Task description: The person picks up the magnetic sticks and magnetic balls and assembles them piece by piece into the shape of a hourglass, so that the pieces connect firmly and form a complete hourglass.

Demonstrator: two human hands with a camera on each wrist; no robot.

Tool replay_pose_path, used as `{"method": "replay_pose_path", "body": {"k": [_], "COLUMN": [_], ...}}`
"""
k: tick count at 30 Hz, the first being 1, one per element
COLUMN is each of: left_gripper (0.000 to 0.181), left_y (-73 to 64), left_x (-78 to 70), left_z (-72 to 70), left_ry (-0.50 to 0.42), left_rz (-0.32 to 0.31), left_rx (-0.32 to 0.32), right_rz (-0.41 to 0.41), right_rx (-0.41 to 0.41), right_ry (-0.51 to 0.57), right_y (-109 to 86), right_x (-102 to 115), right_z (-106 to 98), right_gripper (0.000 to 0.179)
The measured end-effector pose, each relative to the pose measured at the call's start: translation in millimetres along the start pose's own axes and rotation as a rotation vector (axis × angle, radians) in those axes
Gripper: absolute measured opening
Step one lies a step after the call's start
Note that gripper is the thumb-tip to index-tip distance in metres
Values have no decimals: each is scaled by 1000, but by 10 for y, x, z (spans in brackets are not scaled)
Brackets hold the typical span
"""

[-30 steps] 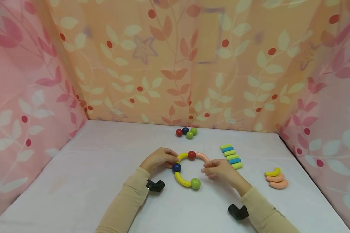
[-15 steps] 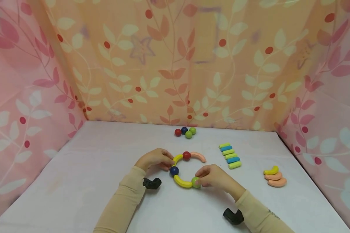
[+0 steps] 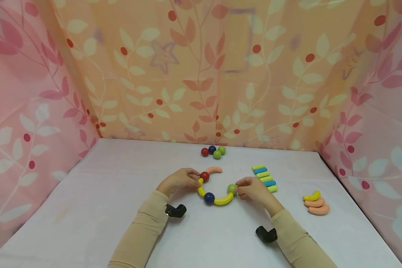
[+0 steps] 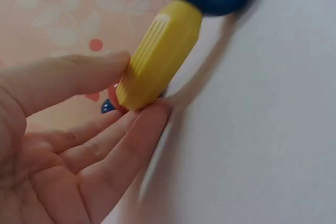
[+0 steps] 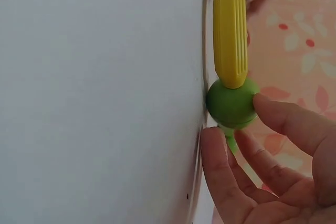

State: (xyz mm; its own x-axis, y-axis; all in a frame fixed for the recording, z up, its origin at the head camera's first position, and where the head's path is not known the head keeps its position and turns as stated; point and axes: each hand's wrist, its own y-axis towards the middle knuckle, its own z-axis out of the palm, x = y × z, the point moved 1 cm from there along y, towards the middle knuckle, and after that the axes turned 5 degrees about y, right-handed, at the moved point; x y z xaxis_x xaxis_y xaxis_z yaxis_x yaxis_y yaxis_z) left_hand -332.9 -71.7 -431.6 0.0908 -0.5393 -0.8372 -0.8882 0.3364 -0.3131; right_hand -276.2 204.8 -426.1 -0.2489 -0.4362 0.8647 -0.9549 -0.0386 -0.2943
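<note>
A curved chain of magnetic-looking toy pieces lies between my hands in the head view. From its far end run a peach curved stick (image 3: 215, 169), a red ball (image 3: 204, 176), a yellow curved stick (image 3: 201, 190), a dark blue ball (image 3: 209, 198), a second yellow curved stick (image 3: 223, 200) and a green ball (image 3: 232, 189). My left hand (image 3: 181, 180) pinches the first yellow stick (image 4: 160, 56) between thumb and fingers, near the red ball. On the right, my right hand (image 3: 254, 190) holds the green ball (image 5: 231, 103), thumb on one side and fingertips at the other.
Loose red, blue and green balls (image 3: 217, 154) sit at the back of the white table (image 3: 104, 208). Beyond my right hand lies a row of lime and blue straight sticks (image 3: 263, 174). Farther right are a yellow curved stick (image 3: 312, 196) and peach curved sticks (image 3: 318, 210).
My right hand has gone from the peach stick's end to the green ball, then away from me with it. The chain has turned counterclockwise; its peach end has swung left.
</note>
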Motion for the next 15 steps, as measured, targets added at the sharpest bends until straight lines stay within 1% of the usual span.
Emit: {"method": "replay_pose_path", "body": {"k": [1, 3, 5, 6, 9, 11, 12, 13, 15], "left_gripper": [43, 42, 43, 45, 51, 51, 48, 43, 33], "left_y": [-4, -10, -12, -7, 23, 42, 48, 45, 23], "left_x": [5, 13, 20, 20, 17, 12, 13, 10, 1], "left_z": [0, 0, -3, 0, 21, 41, 49, 51, 42], "left_ry": [22, 29, 24, 6, -84, -106, -107, -92, -37], "left_rz": [-15, -45, -68, -64, -25, 4, 14, 9, -12], "left_rx": [4, -3, -33, -49, -78, -72, -62, -57, -63], "right_rz": [6, 8, 11, 14, 17, 13, 7, -1, -16], "right_rx": [-3, -10, -10, -11, -4, -2, -5, -11, -27], "right_ry": [9, 28, 36, 42, 41, 35, 31, 27, 14], "right_y": [33, 91, 130, 145, 166, 177, 183, 188, 208], "right_x": [8, 17, 25, 29, 46, 61, 70, 81, 96], "right_z": [0, 0, 2, 7, 32, 54, 64, 73, 85], "right_gripper": [32, 33, 34, 34, 39, 41, 41, 41, 39]}}
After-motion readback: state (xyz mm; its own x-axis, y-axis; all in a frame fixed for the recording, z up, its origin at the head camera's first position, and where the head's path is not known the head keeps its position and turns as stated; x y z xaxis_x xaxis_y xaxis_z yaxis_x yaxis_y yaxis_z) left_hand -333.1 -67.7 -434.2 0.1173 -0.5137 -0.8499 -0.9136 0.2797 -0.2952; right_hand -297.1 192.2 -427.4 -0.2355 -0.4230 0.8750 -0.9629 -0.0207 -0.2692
